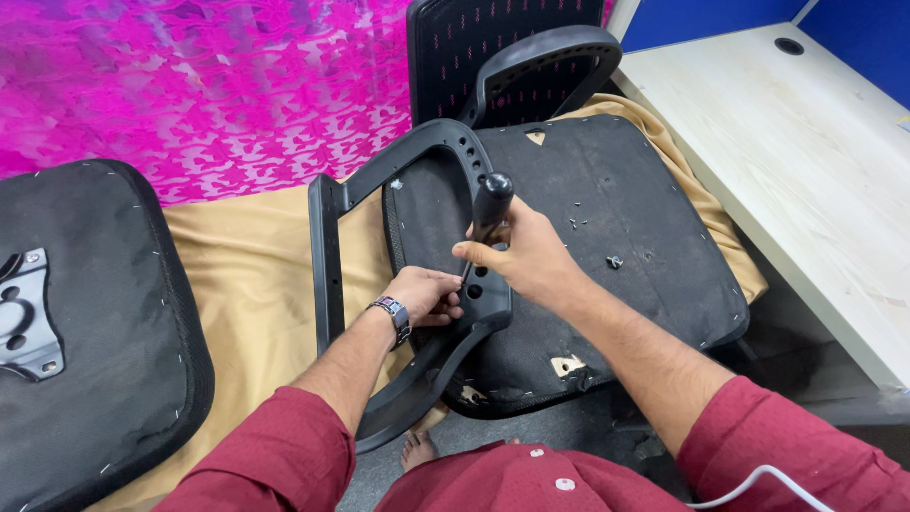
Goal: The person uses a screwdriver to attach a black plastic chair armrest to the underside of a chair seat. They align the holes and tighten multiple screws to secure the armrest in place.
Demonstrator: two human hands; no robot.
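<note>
Gripping a screwdriver (490,210) by its black handle, the right hand (527,254) holds the tool nearly upright, its tip pointing down at the armrest (409,171) bracket. The fingers are closed around the lower part of the handle, and the round top of the handle stands above them. The left hand (428,294) rests just beside it, lower and to the left, with its fingers curled against the bracket's holed plate; whether it pinches a screw there cannot be told. A watch (393,314) sits on the left wrist.

The armrest is a black plastic loop lying across the left edge of an upturned seat (616,190), whose black fabric underside faces up. One end of the loop hangs past the seat's near edge. A loose screw (614,261) lies on the seat to the right of the right hand, with a few smaller bits farther back. A second armrest (536,57) stands at the seat's far side. The seat rests on tan cloth (251,275). Another seat (90,332), with a metal plate (27,313) on it, lies well apart at the left. A pale desk (806,161) runs along the right, and pink cloth (190,85) lies behind. Both sleeves are dark red.
</note>
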